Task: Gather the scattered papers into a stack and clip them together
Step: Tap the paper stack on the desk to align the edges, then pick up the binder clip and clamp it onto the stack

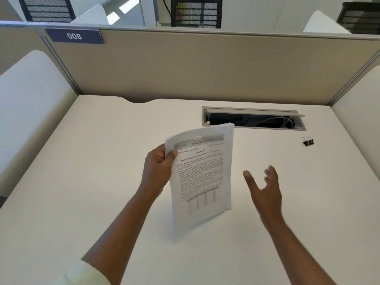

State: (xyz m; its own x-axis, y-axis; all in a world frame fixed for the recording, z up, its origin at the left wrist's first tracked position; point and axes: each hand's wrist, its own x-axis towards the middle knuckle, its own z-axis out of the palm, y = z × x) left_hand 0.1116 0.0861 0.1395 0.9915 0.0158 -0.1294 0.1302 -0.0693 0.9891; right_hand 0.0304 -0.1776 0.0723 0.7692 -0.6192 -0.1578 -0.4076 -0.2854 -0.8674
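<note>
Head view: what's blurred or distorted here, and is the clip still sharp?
In the head view, the right hand and the paper stack's lower edge are motion-blurred; the binder clip is sharp; the wide lens bows the partition edges; lighting is even, without glare.

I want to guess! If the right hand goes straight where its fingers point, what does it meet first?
Probably the open cable slot in the desk, though depth is unclear. The right hand points just past the papers, and the clip lies off to its right.

Bright even light, faint shadows, motion-blurred right hand (265, 188), bowed edges.
</note>
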